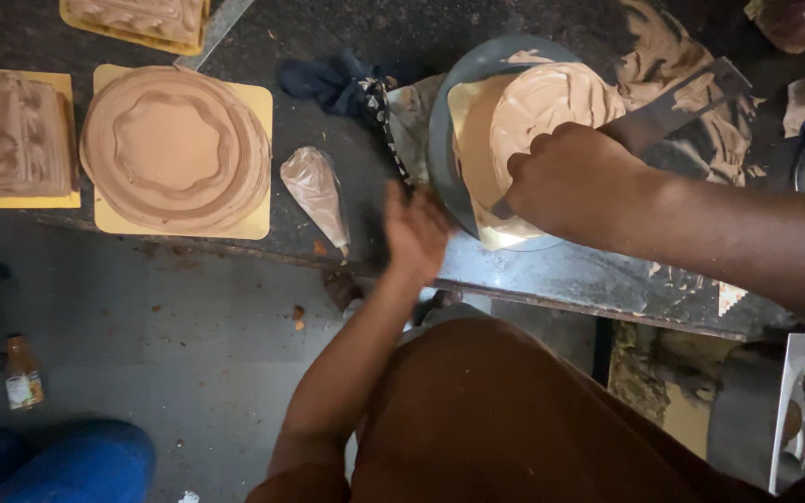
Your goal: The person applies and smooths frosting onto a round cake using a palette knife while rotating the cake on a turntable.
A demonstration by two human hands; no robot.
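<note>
My right hand (566, 177) grips a scraper (673, 107) against the frosted cake (547, 102) on the grey turntable (444, 140). My left hand (414, 228) rests open at the turntable's edge. A piping bag (316, 191) lies on the surface (570, 275) beside a finished round cake (176, 149).

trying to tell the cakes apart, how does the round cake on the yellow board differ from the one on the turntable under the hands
The round cake on the yellow board lies untouched, while the cake on the turntable has the right hand on it with a metal scraper. The board cake carries a wavy ring pattern on top; the turntable cake's top shows only loose smears. The board cake looks darker brown, the turntable one paler. Both are round, frosted, on yellow boards.
</note>
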